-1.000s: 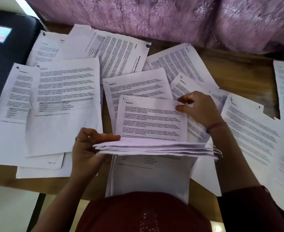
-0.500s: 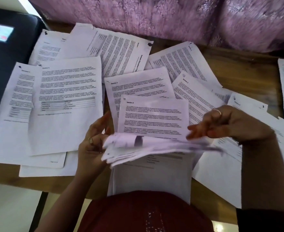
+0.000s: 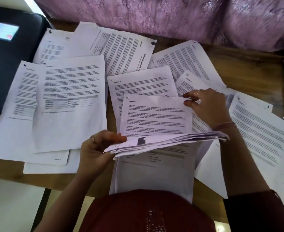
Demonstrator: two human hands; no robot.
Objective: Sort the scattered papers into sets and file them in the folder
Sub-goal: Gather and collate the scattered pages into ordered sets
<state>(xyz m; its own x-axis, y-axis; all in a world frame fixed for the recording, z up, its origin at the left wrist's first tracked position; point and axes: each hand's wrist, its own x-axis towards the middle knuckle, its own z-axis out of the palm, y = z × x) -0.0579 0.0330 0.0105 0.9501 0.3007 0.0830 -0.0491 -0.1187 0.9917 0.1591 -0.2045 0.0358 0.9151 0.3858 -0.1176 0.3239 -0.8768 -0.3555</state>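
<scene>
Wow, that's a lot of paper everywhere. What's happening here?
A person is sorting printed white pages spread over a wooden table. The left hand grips a thick stack of white sheets held above the table, while the right hand pinches the top corner of a single page headed "Section 6". A dark folder with a pale label lies at the far left, closed, with nothing visibly filed yet.

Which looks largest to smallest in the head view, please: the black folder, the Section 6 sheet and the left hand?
1. Black folder, though the frame cuts it off.
2. Section 6 sheet, partly hidden by the held stack.
3. Left hand, smallest despite being nearer the camera.
</scene>
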